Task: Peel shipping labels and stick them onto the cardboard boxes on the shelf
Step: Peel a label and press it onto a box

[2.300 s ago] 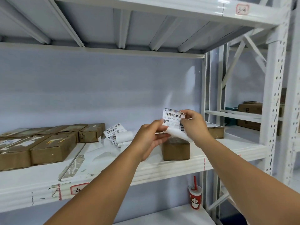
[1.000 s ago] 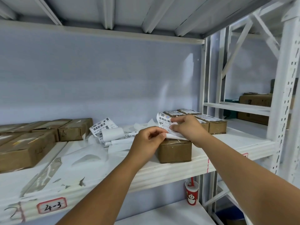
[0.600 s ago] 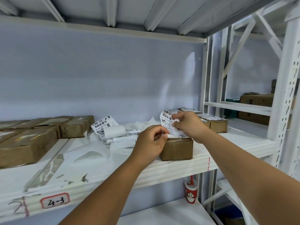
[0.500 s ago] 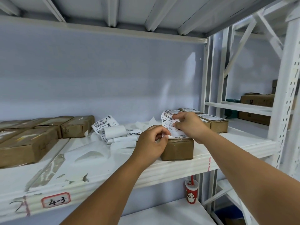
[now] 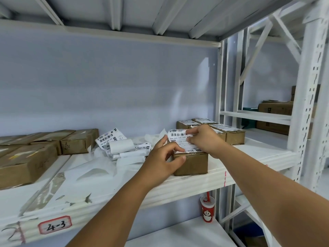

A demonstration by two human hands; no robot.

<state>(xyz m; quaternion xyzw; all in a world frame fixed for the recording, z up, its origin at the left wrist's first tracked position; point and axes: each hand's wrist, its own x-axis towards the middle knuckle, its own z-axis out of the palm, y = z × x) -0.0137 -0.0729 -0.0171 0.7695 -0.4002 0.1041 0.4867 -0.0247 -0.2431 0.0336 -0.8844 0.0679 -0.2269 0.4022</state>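
Note:
A small brown cardboard box (image 5: pixel 191 164) stands near the front edge of the white shelf (image 5: pixel 195 182). A white shipping label (image 5: pixel 178 137) with a barcode lies partly on the box top, its far end still curling up. My right hand (image 5: pixel 204 139) pinches the label's raised far part from the right. My left hand (image 5: pixel 162 162) has curled fingers, with the forefinger on the label's near left edge and the thumb against the box front, pinching the label there.
Several labelled boxes (image 5: pixel 227 133) sit behind at the right, and unlabelled ones (image 5: pixel 26 161) at the left. A label roll (image 5: pixel 121 146) and loose backing paper (image 5: pixel 92 172) lie mid-shelf. A red cup (image 5: pixel 207 210) stands on the shelf below. A white upright (image 5: pixel 306 104) rises at the right.
The label came down from mid-air onto the box top. Both hands lowered with it, and my left hand shifted to the box's front left corner.

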